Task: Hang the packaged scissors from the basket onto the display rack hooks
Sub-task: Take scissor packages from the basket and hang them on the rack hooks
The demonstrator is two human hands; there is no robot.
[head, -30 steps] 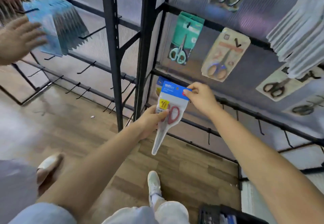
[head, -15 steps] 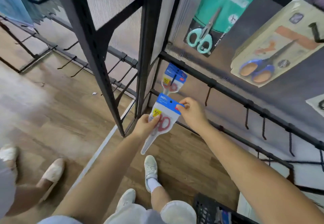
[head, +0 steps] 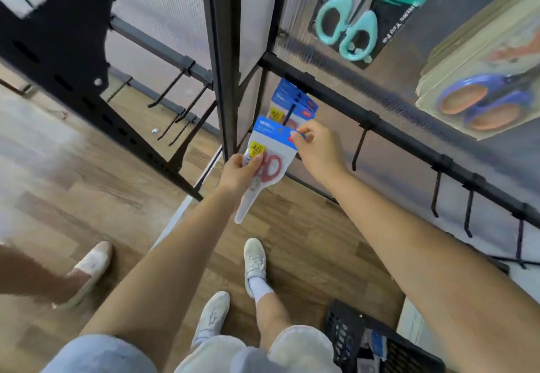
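While both hands grasp the scissors pack (head: 264, 162) mid-frame (left hand (head: 239, 172) its body, right hand (head: 317, 150) the header), it looks light, flexible; hold near the hang hole.

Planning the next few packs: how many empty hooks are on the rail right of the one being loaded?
4: one just right of the right hand, then three further along the rail. More may lie beyond the frame.
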